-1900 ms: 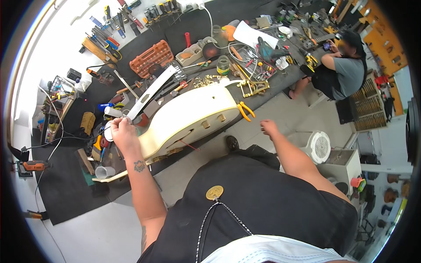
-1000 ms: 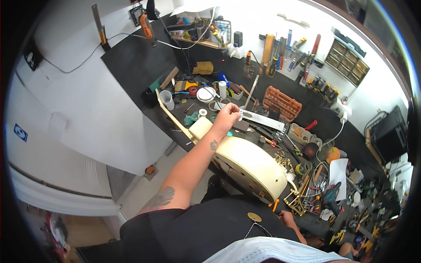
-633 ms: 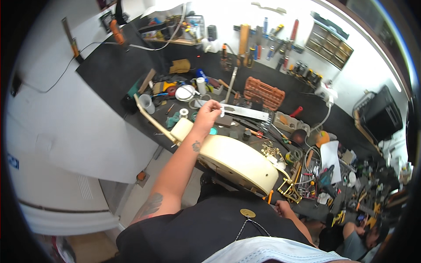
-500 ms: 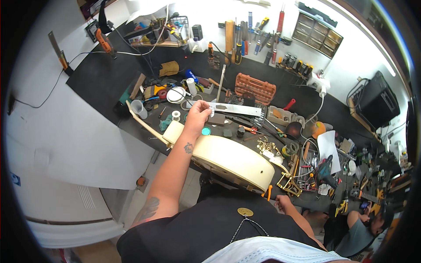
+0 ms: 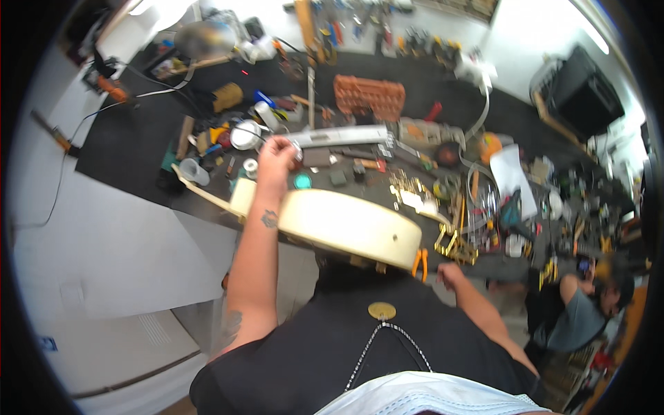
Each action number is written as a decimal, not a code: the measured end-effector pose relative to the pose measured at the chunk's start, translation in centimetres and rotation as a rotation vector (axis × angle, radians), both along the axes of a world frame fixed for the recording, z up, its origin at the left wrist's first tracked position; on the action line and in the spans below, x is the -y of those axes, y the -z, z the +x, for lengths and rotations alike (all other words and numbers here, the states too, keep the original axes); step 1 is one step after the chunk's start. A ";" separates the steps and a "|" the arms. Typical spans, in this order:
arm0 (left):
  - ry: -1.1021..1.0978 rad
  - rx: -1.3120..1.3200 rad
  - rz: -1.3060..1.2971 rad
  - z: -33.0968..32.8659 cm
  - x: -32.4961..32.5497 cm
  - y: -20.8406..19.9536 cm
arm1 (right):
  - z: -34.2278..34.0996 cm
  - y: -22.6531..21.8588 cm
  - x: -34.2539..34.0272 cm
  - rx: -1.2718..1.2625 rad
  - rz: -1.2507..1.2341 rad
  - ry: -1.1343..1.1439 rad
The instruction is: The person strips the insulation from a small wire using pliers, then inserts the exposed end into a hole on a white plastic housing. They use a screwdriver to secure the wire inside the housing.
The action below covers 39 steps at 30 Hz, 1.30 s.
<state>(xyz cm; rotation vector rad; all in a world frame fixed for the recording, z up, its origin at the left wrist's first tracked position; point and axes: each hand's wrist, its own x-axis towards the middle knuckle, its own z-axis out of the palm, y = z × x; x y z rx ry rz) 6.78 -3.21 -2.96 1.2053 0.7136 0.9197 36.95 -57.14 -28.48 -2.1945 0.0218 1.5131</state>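
My left hand point(image 5: 279, 152) reaches over the bench, fingers pinched at the left end of a long, flat metal straightedge point(image 5: 342, 135). Blur hides the exact grip. Beneath that forearm, a cream guitar body point(image 5: 353, 225) sits edge-up at the bench front, close to my torso, its narrow neck point(image 5: 204, 192) running off to the left. My right hand point(image 5: 451, 275) is curled at the bench edge, right of the guitar; what its fingers hold, if anything, is hidden. Orange-handled pliers point(image 5: 420, 264) stand between it and the guitar.
An orange tool case point(image 5: 370, 95) lies open at the back. Gold guitar hardware point(image 5: 453, 247) and several loose tools crowd the right side. A white paper sheet point(image 5: 513, 181) lies beyond them. Left are a clear cup point(image 5: 196, 171) and a white lid point(image 5: 245, 135). Another person point(image 5: 581, 311) is at right.
The whole view has shifted and turned, so the bench appears farther up and left. My left hand stays at the straightedge's end. My right hand appears higher, nearer the pliers.
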 end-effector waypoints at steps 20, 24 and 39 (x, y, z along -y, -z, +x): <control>-0.011 0.059 -0.065 -1.3 0.9 -1.0 | -0.6 -0.7 -1.0 0.018 -0.044 0.024; -0.029 0.077 -0.061 -1.6 1.1 -1.5 | -0.2 -0.4 -1.1 0.017 -0.029 -0.003; 0.022 0.078 -0.063 -1.2 0.1 -0.6 | -0.9 -0.6 -1.1 0.040 0.021 0.087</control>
